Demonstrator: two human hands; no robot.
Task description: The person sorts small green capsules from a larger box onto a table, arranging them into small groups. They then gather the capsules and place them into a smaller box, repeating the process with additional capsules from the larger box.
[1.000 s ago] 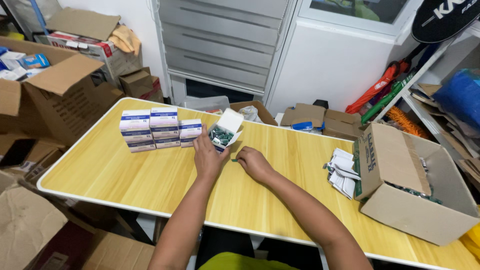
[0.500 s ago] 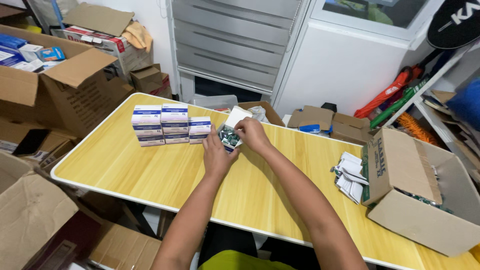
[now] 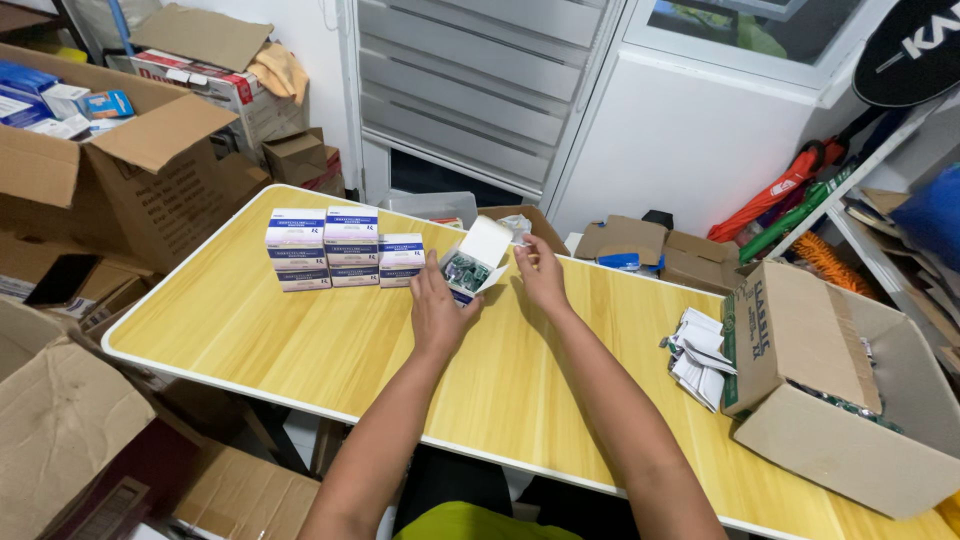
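Observation:
A small white and blue carton [image 3: 472, 268] lies open on the wooden table [image 3: 300, 330], its lid flap up and dark green items showing inside. My left hand [image 3: 437, 308] holds the carton from the near side. My right hand [image 3: 541, 272] is just right of the raised flap, fingers pinched at its edge. Left of the carton stand stacks of closed white and blue boxes [image 3: 340, 246] in a row.
A large cardboard box [image 3: 830, 400] sits on the table's right end with folded white leaflets [image 3: 700, 355] beside it. Open cardboard boxes [image 3: 110, 170] crowd the floor at left. Behind the table are more cartons [image 3: 640, 245] and a grey shuttered cabinet [image 3: 480, 90].
My right hand has moved from the table up to the carton's flap. My left hand stays on the carton. The camera has shifted closer and slightly left.

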